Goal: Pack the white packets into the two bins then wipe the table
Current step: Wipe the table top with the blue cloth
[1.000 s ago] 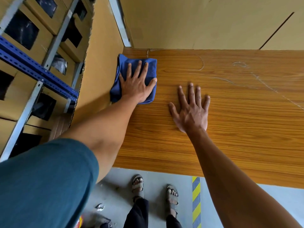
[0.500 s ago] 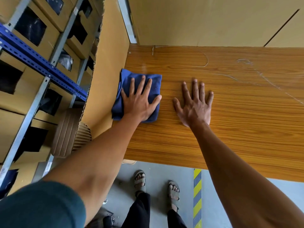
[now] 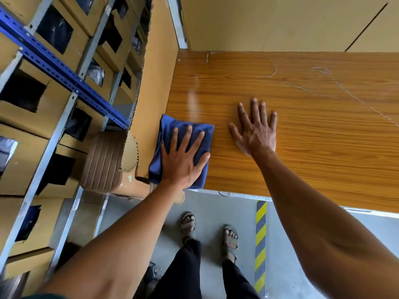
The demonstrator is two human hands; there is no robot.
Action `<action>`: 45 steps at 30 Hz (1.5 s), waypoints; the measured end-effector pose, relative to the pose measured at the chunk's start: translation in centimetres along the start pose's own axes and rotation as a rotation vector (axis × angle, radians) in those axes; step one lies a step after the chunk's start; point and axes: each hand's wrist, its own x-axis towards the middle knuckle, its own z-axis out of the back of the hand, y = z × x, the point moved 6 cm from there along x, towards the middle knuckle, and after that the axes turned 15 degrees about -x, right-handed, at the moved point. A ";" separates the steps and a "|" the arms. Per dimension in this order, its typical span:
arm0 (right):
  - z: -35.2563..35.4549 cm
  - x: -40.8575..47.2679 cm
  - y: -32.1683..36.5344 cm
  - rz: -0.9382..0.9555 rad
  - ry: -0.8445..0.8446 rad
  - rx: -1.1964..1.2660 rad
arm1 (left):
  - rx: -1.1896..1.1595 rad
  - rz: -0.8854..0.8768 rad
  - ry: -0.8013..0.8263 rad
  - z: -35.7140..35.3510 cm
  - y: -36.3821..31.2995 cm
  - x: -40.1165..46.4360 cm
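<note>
A folded blue cloth (image 3: 172, 130) lies at the near left corner of the wooden table (image 3: 302, 126). My left hand (image 3: 183, 160) presses flat on the cloth with fingers spread and straight. To its right, my right hand (image 3: 255, 130) rests flat on the bare tabletop, fingers spread. No white packets or bins are in view. Pale smear marks run across the far part of the table.
A cardboard panel (image 3: 155, 87) stands along the table's left edge. Beyond it is a blue and grey metal rack (image 3: 64, 67) full of cardboard boxes, with a corrugated roll (image 3: 108, 160) beside it. A yellow and black floor stripe (image 3: 260, 238) lies by my feet.
My left hand has dragged the blue cloth from the far left of the table toward the near edge. My right hand stays flat on the wood.
</note>
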 end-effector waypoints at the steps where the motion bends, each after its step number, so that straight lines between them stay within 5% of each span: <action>1: -0.1 -0.9 0.5 0.010 -0.006 -0.001 | 0.005 -0.003 0.004 0.0 0.1 -0.2; 9: -0.7 -3.3 2.0 0.003 -0.027 0.000 | -0.037 0.008 0.007 1.0 0.6 9.8; 19: 0.1 -3.6 2.0 -0.016 -0.044 0.015 | -0.026 -0.103 -0.032 0.4 1.2 -2.2; 28: -0.4 -3.2 2.2 -0.022 -0.049 0.008 | -0.035 -0.088 -0.047 1.1 1.2 8.8; 37: 0.0 -3.5 2.0 -0.014 -0.035 0.015 | -0.039 -0.166 -0.064 0.4 1.7 -2.3; 45: -0.4 -3.2 2.2 -0.018 -0.037 0.010 | -0.051 -0.091 -0.084 0.7 1.5 5.1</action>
